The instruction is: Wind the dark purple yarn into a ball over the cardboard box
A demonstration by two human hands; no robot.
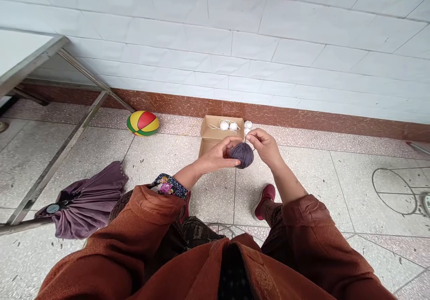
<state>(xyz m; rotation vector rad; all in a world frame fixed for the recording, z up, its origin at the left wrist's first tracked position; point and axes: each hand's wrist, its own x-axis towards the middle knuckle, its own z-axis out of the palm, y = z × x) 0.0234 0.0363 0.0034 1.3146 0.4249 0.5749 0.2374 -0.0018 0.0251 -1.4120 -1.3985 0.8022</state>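
My left hand [220, 154] is closed round the left side of a dark purple yarn ball [242, 155], held up above the floor. Just to its right, my right hand [264, 145] pinches a strand of the same yarn [245, 139] between thumb and fingertips. Behind my hands an open cardboard box [210, 132] stands on the floor, with small white yarn balls [224, 124] in its far part. Another white yarn ball [247, 124] is at the box's right edge. My left hand and the purple ball hide some of the box's near part.
A red, yellow and green ball [143, 123] lies on the floor near the tiled wall [188, 44]. At the left are a metal-framed table [60, 44] and a folded purple cloth item [90, 197]. A wire ring frame [394, 191] lies at the right.
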